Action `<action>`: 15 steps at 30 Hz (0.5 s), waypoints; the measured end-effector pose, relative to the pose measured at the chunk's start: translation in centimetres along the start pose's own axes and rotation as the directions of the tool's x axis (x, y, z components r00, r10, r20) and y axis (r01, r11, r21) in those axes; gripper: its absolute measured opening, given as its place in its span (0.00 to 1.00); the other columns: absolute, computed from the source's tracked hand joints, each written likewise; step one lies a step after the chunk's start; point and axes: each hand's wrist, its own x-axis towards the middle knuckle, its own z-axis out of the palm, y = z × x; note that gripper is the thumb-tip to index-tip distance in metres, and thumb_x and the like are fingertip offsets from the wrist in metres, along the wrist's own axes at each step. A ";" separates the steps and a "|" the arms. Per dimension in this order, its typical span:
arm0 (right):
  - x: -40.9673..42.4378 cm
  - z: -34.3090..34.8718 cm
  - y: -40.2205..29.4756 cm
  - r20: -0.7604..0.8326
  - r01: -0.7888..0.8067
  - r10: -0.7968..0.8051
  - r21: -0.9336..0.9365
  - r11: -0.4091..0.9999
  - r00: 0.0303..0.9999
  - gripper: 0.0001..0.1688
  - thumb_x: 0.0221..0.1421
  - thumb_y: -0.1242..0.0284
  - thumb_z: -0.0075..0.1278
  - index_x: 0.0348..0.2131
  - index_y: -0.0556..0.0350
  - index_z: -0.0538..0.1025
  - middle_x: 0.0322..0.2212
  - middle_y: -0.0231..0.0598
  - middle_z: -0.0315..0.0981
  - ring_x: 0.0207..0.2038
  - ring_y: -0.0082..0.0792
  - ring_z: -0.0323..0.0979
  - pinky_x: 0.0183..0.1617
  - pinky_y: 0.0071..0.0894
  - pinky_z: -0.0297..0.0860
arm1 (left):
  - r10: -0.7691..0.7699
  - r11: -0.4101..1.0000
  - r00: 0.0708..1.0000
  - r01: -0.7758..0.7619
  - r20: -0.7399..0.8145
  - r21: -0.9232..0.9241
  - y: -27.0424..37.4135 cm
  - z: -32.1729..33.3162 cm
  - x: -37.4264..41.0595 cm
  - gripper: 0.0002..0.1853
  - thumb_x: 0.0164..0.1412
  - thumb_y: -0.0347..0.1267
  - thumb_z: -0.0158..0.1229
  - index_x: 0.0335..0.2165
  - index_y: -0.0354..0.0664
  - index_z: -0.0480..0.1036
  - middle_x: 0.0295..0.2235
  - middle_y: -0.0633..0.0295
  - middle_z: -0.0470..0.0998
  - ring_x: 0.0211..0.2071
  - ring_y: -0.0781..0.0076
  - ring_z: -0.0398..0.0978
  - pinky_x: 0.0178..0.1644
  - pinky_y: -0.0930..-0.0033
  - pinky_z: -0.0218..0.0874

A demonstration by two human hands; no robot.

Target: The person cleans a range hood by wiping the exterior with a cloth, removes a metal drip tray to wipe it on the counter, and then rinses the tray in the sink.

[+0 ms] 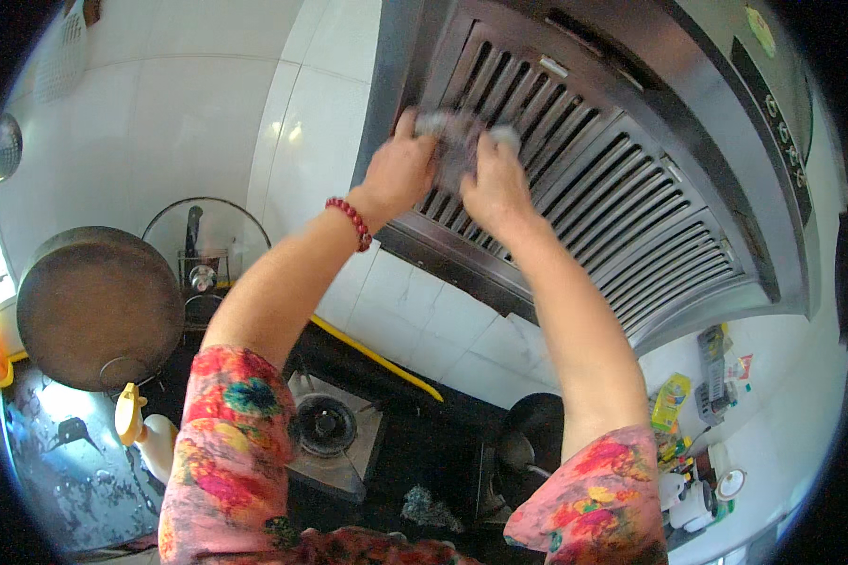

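Both arms reach up to a steel range hood with slotted grease filters. My left hand, below which a red bead bracelet circles the wrist, grips one side of a blurred greyish rag. The other side is in my right hand, where a whitish bit shows by the fingers. Stretched between the hands, the rag lies over the slots of the nearest filter panel. Blur hides its exact material and whether it presses on the metal.
Below is a gas burner on a black hob, with a steel wool scourer nearby and a dark wok to the right. At left stand a large round pan and a spray bottle. Bottles crowd the right counter.
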 end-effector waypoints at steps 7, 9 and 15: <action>4.8 -1.7 -2.5 -0.249 0.078 -0.195 -0.414 0.907 0.949 0.32 0.51 0.79 0.43 0.56 0.68 0.56 0.55 0.65 0.48 0.59 0.62 0.44 0.64 0.54 0.42 | 0.474 0.835 0.785 -0.258 -0.398 0.486 2.8 -2.5 7.0 0.22 0.54 0.31 0.50 0.48 0.36 0.65 0.54 0.46 0.57 0.55 0.48 0.55 0.60 0.55 0.46; 4.2 0.2 -0.7 -0.312 0.111 -0.376 -0.624 0.774 0.873 0.25 0.50 0.75 0.42 0.49 0.67 0.64 0.48 0.59 0.59 0.54 0.56 0.54 0.63 0.53 0.43 | 0.472 0.824 0.779 -0.224 -0.413 0.520 1.9 -1.0 6.6 0.23 0.54 0.32 0.50 0.49 0.37 0.64 0.54 0.48 0.57 0.56 0.49 0.54 0.60 0.54 0.45; -2.5 8.3 3.1 0.005 0.349 -0.454 -0.648 0.677 0.891 0.20 0.48 0.74 0.41 0.41 0.67 0.71 0.41 0.55 0.69 0.50 0.49 0.63 0.60 0.51 0.47 | 0.143 0.959 0.968 -0.083 -0.206 0.272 -3.5 7.5 -5.7 0.17 0.53 0.28 0.50 0.44 0.38 0.70 0.61 0.48 0.46 0.60 0.46 0.49 0.62 0.49 0.42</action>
